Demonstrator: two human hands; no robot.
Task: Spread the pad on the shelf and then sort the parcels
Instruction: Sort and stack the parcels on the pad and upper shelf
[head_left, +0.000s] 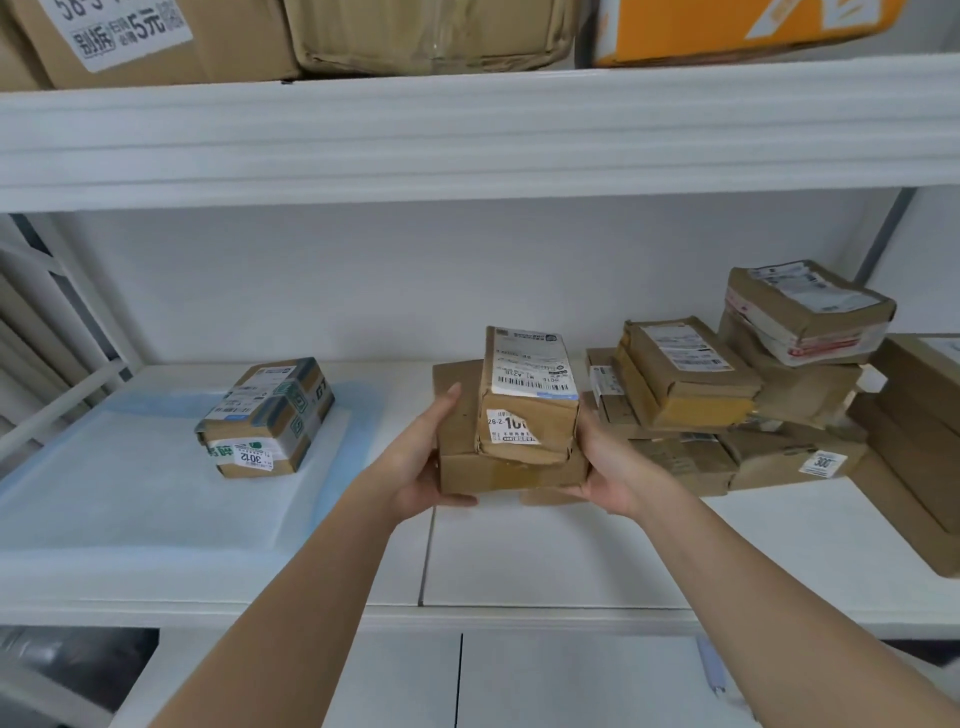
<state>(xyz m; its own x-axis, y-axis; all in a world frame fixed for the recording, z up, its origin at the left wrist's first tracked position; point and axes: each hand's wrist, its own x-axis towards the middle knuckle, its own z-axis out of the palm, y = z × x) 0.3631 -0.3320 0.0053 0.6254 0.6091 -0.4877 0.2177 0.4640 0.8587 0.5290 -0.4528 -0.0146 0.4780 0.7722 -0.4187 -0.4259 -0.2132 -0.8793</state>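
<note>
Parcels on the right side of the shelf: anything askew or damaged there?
Yes. The right-hand pile is stacked unevenly, with its top parcel tilted and overhanging. Several boxes look crumpled.

A thin blue-edged white pad (130, 499) lies on the left part of the white metal shelf (571, 561). On the pad stands a taped brown cardboard parcel (265, 415). In the middle, two stacked brown cardboard boxes (511, 431) sit between the left hand (423, 467) and the right hand (610, 470). To the right is a pile of brown cardboard parcels (727, 395). Large cardboard cartons (291, 36) rest on the shelf above.
</note>
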